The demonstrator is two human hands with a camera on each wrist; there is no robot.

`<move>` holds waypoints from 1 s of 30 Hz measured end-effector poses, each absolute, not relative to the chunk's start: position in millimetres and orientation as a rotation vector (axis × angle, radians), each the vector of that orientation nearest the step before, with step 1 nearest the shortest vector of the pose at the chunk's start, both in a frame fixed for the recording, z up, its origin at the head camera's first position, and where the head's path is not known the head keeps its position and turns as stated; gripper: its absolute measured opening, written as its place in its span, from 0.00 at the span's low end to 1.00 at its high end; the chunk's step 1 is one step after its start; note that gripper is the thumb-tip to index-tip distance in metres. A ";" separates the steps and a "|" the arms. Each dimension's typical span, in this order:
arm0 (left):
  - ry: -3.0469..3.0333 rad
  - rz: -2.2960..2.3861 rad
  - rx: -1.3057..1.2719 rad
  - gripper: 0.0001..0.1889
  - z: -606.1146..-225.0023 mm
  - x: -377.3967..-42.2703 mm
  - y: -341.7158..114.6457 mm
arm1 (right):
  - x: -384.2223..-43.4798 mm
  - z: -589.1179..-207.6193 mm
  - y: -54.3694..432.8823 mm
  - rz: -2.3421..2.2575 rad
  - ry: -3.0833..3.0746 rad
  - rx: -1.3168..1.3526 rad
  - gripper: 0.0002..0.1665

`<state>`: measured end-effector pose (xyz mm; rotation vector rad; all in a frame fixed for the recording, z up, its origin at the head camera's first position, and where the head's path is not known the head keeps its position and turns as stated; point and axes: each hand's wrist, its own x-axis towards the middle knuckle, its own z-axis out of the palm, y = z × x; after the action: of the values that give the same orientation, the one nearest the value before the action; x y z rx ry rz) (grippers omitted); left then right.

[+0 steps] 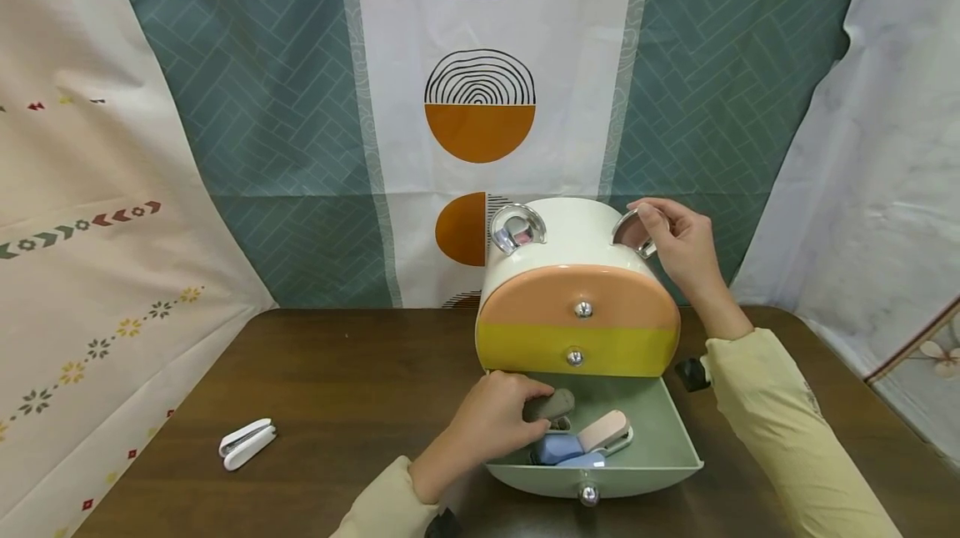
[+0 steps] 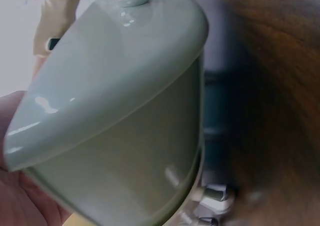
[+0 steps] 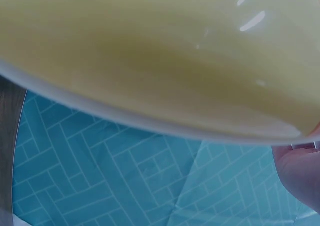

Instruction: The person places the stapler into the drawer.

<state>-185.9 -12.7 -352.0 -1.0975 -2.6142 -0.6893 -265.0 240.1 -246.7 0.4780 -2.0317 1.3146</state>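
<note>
Hiding gray stapler (image 1: 559,403) partly: left grip (image 1: 501,414)

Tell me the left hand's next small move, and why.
Probably lift the rounded grey stapler-like object straight up: the left hand appears to pinch it, the glossy pale-green plastic drawer stands open, and the round-ended pale-pink stapler close by could snag a sideways pull.

The head camera faces forward and down over the table (image 1: 360,404). The left wrist camera, tilted, views the drawer (image 2: 100,70) at close range; the right wrist camera faces the curtain (image 3: 115,171) past the nearby cabinet (image 1: 573,229). The head view shares all three.
</note>
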 end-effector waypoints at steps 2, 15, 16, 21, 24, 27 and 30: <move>-2.632 -0.668 -1.106 0.13 -354.6 -187.2 -9.3 | -265.7 -247.1 239.8 1.319 -2.027 0.478 0.16; -2.689 -0.551 -1.139 0.12 -362.9 -193.9 4.4 | -267.2 -247.0 238.2 1.322 -2.018 0.458 0.17; -2.696 -0.547 -1.140 0.12 -362.8 -194.4 4.7 | -267.6 -247.1 238.4 1.318 -2.018 0.458 0.17; -2.748 -0.528 -1.152 0.13 -362.0 -197.7 7.2 | -270.5 -248.3 239.8 1.308 -2.021 0.441 0.17; -2.773 -0.506 -1.161 0.13 -361.8 -200.3 8.8 | -271.3 -248.8 240.5 1.300 -2.017 0.442 0.17; -2.784 -0.497 -1.169 0.13 -362.0 -202.6 10.0 | -270.7 -248.8 240.8 1.296 -2.012 0.442 0.16; -2.787 -0.499 -1.170 0.13 -362.2 -203.9 10.7 | -270.8 -249.1 241.2 1.292 -2.010 0.447 0.16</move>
<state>-203.9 10.7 -362.2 -1.1703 -2.7871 -0.4986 -270.8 241.2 -249.1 0.4470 -2.0100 1.2920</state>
